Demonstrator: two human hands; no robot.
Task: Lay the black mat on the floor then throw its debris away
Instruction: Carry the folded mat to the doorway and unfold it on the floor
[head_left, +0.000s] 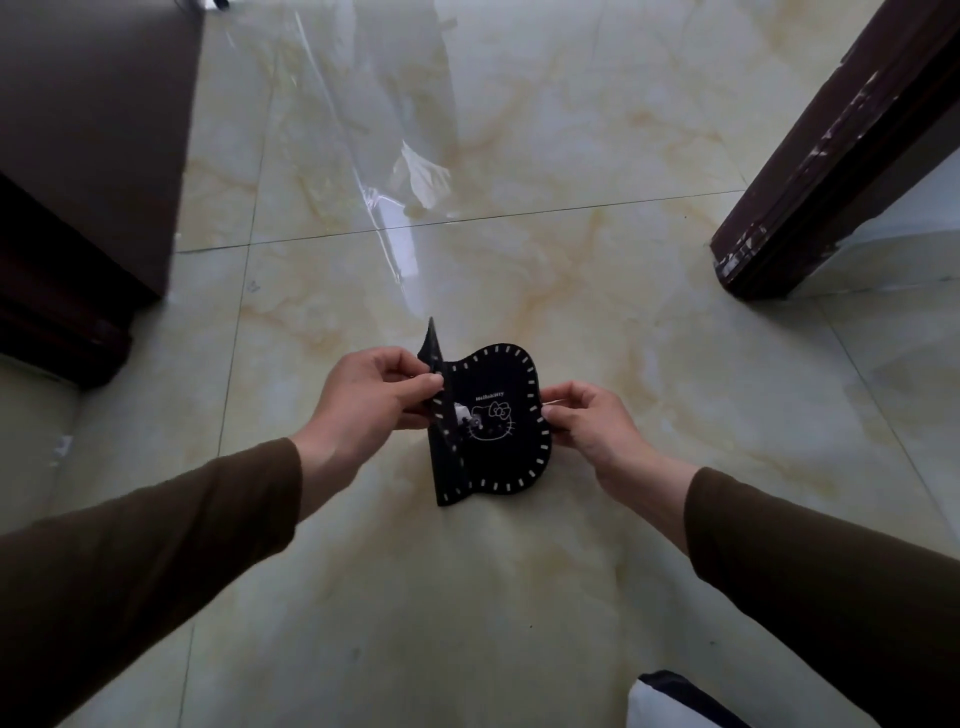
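Over the pale marble-patterned floor (519, 597), near the middle of my view, I see both hands holding the black mat (511, 415). It is a small, curvy-edged piece with white dashes stitched round its rim and a white cartoon cat face with a line of lettering above it; the lettering is too small for me to read with confidence. The left hand (374, 400) pinches the mat's left portion, thumb over fingers, and that side is bent upward so I see it almost edge-on; its face is hidden from me. The right hand (587, 415) grips the right rim, fingers curled shut on the edge. Whether the mat's lower edge touches the floor or hangs just above it, I cannot tell from this angle.

At the fold, beside the cat face, sits a small whitish scrap (462, 413); it is blurred and partly masked by the left thumb, so I cannot say what it is.

Both forearms wear dark brown sleeves (156, 561) that run out of the frame at the bottom corners. A dark cabinet (93, 156) is cut off at the left edge, a dark wooden door frame (831, 156) at the right. A white and dark object (670, 701) pokes in at the bottom edge, mostly cropped. Glare streaks the tiles further off.
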